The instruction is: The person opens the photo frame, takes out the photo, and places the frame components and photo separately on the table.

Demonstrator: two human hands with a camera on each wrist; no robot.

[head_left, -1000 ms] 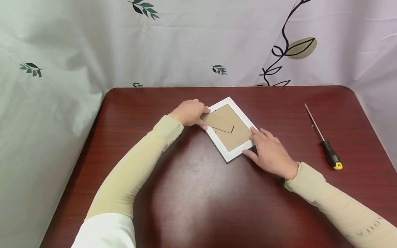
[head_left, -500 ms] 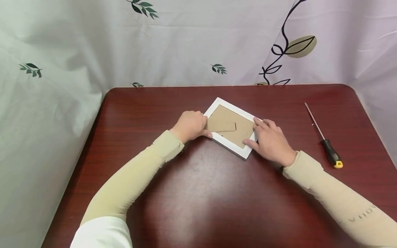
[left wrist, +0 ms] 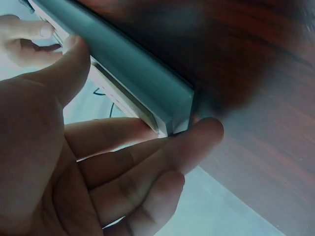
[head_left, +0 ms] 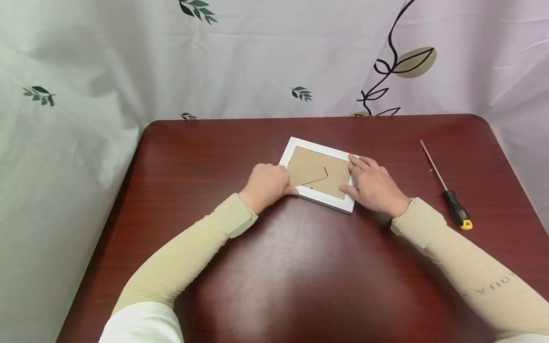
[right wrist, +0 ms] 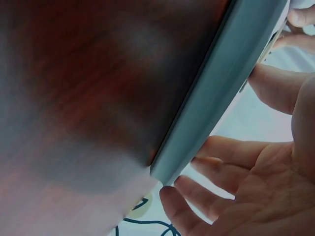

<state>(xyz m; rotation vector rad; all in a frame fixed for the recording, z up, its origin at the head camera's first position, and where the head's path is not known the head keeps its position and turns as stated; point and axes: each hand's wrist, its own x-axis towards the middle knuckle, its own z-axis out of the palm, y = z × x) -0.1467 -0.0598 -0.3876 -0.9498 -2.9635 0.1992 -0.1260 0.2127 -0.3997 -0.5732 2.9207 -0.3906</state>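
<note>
A white picture frame (head_left: pixel 326 201) lies face down on the table, its brown cardboard back (head_left: pixel 315 159) turned up. The cardboard stand flap lies flat on it. My left hand (head_left: pixel 267 185) grips the frame's left edge, the thumb along the near edge and the fingers around the corner. In the left wrist view, that left hand (left wrist: pixel 74 142) has its thumb on the upper rim and bent fingers at the corner. Across the frame, my right hand (head_left: pixel 376 186) rests on the right edge, fingers near the far corner. The right wrist view shows the right hand (right wrist: pixel 236 167) with loosely extended fingers touching the edge.
A flat-tipped screwdriver (head_left: pixel 456 210) with a black and yellow handle lies on the right of the dark red table (head_left: pixel 274 276). Behind the table hangs a pale curtain (head_left: pixel 249 57) with a leaf pattern.
The frame has turned clockwise, from standing on a corner to nearly level. My left hand moved toward me with its edge, while my right hand shifted slightly away from me.
</note>
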